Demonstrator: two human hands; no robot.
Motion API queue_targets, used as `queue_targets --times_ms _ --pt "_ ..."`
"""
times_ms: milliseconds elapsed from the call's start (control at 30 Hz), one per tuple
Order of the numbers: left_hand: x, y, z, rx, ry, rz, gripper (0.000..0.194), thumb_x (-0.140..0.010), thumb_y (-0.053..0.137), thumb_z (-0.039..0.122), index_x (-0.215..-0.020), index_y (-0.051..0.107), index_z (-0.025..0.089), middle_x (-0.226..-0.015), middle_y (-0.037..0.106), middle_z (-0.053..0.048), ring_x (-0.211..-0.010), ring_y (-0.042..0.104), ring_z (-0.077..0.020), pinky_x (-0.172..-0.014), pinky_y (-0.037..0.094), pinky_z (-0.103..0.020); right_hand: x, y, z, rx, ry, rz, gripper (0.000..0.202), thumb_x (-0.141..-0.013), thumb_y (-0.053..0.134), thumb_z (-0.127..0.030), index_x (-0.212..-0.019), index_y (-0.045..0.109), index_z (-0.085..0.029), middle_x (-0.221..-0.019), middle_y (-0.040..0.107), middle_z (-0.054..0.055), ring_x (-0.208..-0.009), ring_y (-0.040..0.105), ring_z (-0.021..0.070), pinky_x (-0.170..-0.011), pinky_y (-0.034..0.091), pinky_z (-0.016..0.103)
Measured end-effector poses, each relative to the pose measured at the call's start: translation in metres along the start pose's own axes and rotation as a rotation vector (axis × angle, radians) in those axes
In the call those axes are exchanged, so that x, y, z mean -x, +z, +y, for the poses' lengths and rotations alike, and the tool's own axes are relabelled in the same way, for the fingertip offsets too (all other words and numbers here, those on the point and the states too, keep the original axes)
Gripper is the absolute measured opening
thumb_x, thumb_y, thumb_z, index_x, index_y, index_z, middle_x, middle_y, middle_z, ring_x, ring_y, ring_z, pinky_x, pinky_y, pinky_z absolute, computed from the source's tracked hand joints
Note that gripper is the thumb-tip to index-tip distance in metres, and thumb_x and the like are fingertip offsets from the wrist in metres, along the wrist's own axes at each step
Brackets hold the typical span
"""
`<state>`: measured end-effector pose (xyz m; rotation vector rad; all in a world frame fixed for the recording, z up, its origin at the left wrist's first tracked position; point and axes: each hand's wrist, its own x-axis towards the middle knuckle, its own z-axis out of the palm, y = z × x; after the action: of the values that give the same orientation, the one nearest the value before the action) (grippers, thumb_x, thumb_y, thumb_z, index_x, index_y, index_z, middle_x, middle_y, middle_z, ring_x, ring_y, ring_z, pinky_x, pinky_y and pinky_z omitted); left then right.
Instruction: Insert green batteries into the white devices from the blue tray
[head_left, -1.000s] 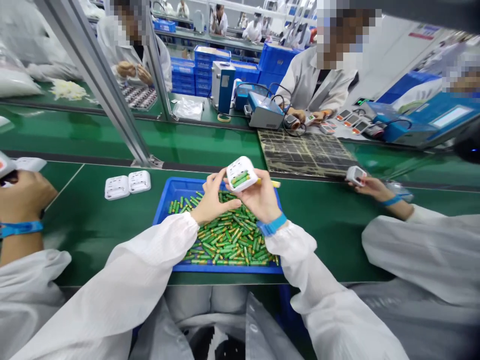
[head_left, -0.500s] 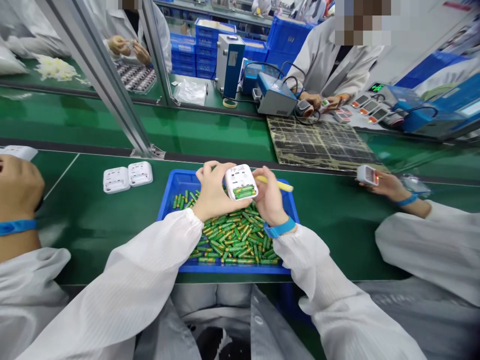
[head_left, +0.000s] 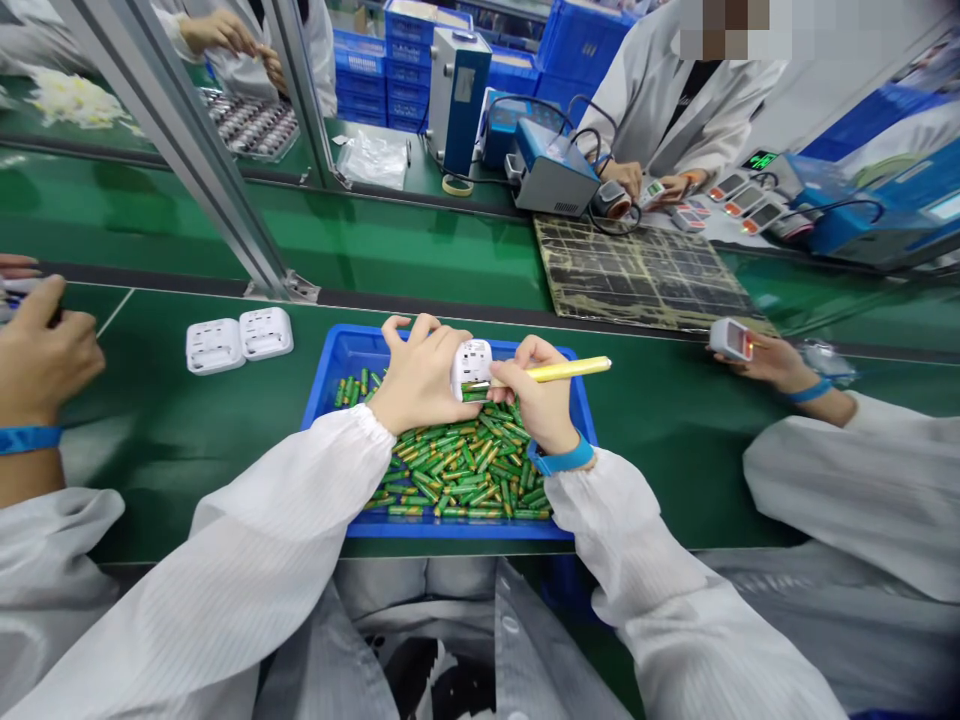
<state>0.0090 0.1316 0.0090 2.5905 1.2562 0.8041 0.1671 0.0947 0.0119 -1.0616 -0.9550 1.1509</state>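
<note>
My left hand (head_left: 427,378) is closed round a small white square device (head_left: 472,362) with its battery compartment facing me. Green batteries show in the lower part of that compartment. Between the fingers of my right hand (head_left: 541,395) is a yellow pen-like tool (head_left: 571,368), its back end pointing right and its front end at the device's right edge. Fingers hide where the tip meets the device. Both hands are above a blue tray (head_left: 457,533) holding many loose green-and-gold batteries (head_left: 465,470).
Two white devices (head_left: 240,338) lie on the green table left of the tray. Co-workers' hands (head_left: 45,350) are at the left, and another hand (head_left: 780,365) at the right holds a lit device (head_left: 731,340). A metal post (head_left: 202,170) and a dark mat (head_left: 637,270) stand beyond.
My right hand has turned the yellow tool so that its front end points at the device. The device has tilted in my left hand. The co-worker's hand at left has moved.
</note>
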Motion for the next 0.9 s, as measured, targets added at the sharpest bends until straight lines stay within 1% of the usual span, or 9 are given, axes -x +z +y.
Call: queue_targets --times_ms 233,333,400,467,567,667,733,800,900 --pt "0.001 0.003 0.001 0.006 0.005 0.002 0.060 -0.060 0.074 0.052 -0.110 0.062 0.021 -0.109 0.072 -0.009 -0.109 0.052 -0.0363 -0.098 0.022 -0.059 0.005 0.002 -0.002 0.164 -0.073 -0.033 0.030 -0.072 0.071 -0.021 -0.060 0.045 -0.025 -0.048 0.054 -0.007 -0.045 0.052 0.0117 -0.048 0.038 0.025" --pt "0.002 0.005 0.001 -0.020 0.013 -0.011 0.057 -0.062 0.072 0.048 -0.111 0.063 0.020 -0.107 0.072 -0.012 -0.107 0.052 -0.0370 -0.099 0.021 -0.061 0.011 0.001 0.003 0.412 -0.197 -0.016 0.030 -0.072 0.068 -0.015 -0.056 0.044 -0.024 -0.051 0.049 -0.006 -0.049 0.044 0.0110 -0.054 0.035 0.026" --pt "0.002 0.008 0.001 -0.044 0.025 -0.018 0.048 -0.068 0.067 0.042 -0.110 0.065 0.019 -0.103 0.072 -0.013 -0.105 0.053 -0.0370 -0.099 0.020 -0.062 0.016 0.002 0.006 0.595 -0.280 -0.046 0.030 -0.071 0.067 -0.013 -0.054 0.045 -0.024 -0.051 0.045 -0.005 -0.050 0.038 0.0111 -0.056 0.032 0.028" --pt "0.002 0.011 0.004 -0.066 0.029 -0.016 0.038 -0.074 0.061 0.035 -0.108 0.066 0.018 -0.099 0.072 -0.014 -0.104 0.054 -0.0365 -0.099 0.021 -0.063 0.021 0.006 0.007 0.698 -0.321 -0.068 0.029 -0.071 0.068 -0.014 -0.054 0.046 -0.024 -0.051 0.043 -0.004 -0.050 0.036 0.0119 -0.057 0.029 0.029" --pt "0.002 0.015 0.010 -0.099 0.028 -0.020 0.031 -0.078 0.055 0.029 -0.104 0.066 0.017 -0.097 0.072 -0.015 -0.103 0.054 -0.0359 -0.098 0.022 -0.062 0.023 0.008 0.005 0.759 -0.338 -0.016 0.026 -0.071 0.067 -0.016 -0.056 0.048 -0.024 -0.051 0.042 -0.003 -0.050 0.036 0.0127 -0.056 0.027 0.030" --pt "0.002 0.015 0.012 -0.123 0.045 -0.061 0.036 -0.072 0.063 0.037 -0.102 0.065 0.016 -0.097 0.071 -0.016 -0.103 0.053 -0.0371 -0.096 0.023 -0.062 0.013 -0.001 0.001 0.822 -0.341 0.088 0.022 -0.070 0.065 -0.015 -0.059 0.049 -0.024 -0.049 0.037 -0.003 -0.049 0.034 0.0127 -0.054 0.025 0.029" --pt "0.002 0.012 0.009 -0.127 0.019 -0.064 0.048 -0.064 0.070 0.043 -0.104 0.065 0.017 -0.098 0.071 -0.016 -0.105 0.052 -0.0381 -0.096 0.024 -0.061 0.001 -0.013 0.000 0.825 -0.343 0.189 0.022 -0.069 0.063 -0.014 -0.058 0.046 -0.024 -0.048 0.033 -0.005 -0.048 0.033 0.0124 -0.052 0.025 0.027" --pt "0.001 0.007 0.005 -0.122 -0.047 -0.025 0.057 -0.059 0.073 0.049 -0.107 0.064 0.018 -0.099 0.071 -0.014 -0.104 0.052 -0.0376 -0.097 0.024 -0.059 -0.010 -0.023 0.001 0.715 -0.335 0.281 0.026 -0.068 0.060 -0.014 -0.056 0.039 -0.024 -0.046 0.032 -0.006 -0.045 0.035 0.0120 -0.049 0.026 0.026" --pt "-0.002 0.001 0.000 -0.109 -0.134 0.030 0.065 -0.057 0.075 0.054 -0.109 0.065 0.017 -0.097 0.070 -0.012 -0.102 0.053 -0.0353 -0.097 0.025 -0.056 -0.016 -0.026 0.004 0.422 -0.223 0.267 0.028 -0.066 0.058 -0.015 -0.055 0.034 -0.025 -0.041 0.040 -0.008 -0.039 0.042 0.0117 -0.042 0.028 0.024"
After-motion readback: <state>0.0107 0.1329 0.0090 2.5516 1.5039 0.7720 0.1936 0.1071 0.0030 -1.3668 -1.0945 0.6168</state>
